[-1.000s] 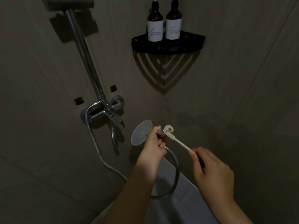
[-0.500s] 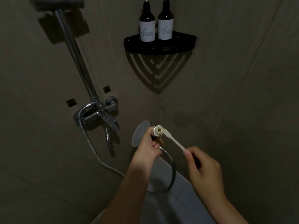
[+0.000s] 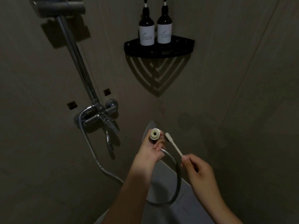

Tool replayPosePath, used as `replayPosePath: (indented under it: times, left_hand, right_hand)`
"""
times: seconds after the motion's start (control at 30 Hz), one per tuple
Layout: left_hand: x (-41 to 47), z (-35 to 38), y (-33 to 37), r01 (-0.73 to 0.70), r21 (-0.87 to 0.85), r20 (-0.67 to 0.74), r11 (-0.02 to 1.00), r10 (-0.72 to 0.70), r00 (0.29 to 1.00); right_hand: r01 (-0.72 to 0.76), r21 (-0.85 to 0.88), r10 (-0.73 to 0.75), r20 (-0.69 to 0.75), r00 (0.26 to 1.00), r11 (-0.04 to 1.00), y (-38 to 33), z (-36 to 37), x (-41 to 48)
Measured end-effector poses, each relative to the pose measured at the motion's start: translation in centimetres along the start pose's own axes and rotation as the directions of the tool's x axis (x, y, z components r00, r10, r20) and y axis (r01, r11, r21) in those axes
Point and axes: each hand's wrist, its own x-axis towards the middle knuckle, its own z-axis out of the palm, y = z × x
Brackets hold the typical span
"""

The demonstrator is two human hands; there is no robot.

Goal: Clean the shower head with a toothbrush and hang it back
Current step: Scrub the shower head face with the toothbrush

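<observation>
My left hand (image 3: 149, 151) is shut on the shower head (image 3: 146, 130), whose grey disc shows edge-on behind my fingers. A pale round end with a hole (image 3: 155, 134) faces me above that hand. The metal hose (image 3: 178, 183) loops down from my grip and back to the tap. My right hand (image 3: 199, 173) pinches the handle of a white toothbrush (image 3: 174, 145). Its bristle end sits just right of the pale round end, a small gap apart.
A chrome rail (image 3: 77, 57) rises from the mixer tap (image 3: 98, 117) to a grey holder (image 3: 59, 7) at top left. A black corner shelf (image 3: 178, 49) carries two dark pump bottles (image 3: 146, 29). A pale ledge (image 3: 163, 180) lies below my hands.
The brush head has come off the pale round end and now sits just to its right. The shower head's disc has turned from facing me to edge-on.
</observation>
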Motion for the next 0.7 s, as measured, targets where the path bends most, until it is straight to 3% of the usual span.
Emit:
replayPosePath:
  times: [0.23,0.33,0.5,0.6,0.7]
  left_hand:
    - [-0.6,0.4,-0.4,-0.044,0.115,-0.034,0.992,0.049,0.998]
    - [-0.8,0.1,-0.7,-0.152,0.271,-0.106,0.951,0.187,0.977]
    - [-1.1,0.9,-0.2,-0.131,0.151,-0.166,0.980,0.156,0.974]
    - [-1.1,0.7,-0.1,-0.148,0.179,-0.162,0.973,0.177,0.971]
    - [-1.7,0.6,0.0,-0.162,0.234,-0.126,0.959,0.195,0.973]
  right_hand:
    - [-0.025,0.043,0.023,0.036,0.999,0.999,-0.6,1.0,-0.5]
    - [0.048,-0.063,-0.047,0.006,0.999,0.997,-0.8,0.0,-0.6]
    - [0.114,-0.306,-0.120,0.000,0.993,0.945,-0.7,-0.7,-1.3]
    - [0.150,-0.355,-0.161,-0.002,0.987,0.923,-0.5,-0.9,-1.2]
    - [0.078,-0.293,-0.082,-0.002,0.997,0.953,-0.1,-1.8,-1.0]
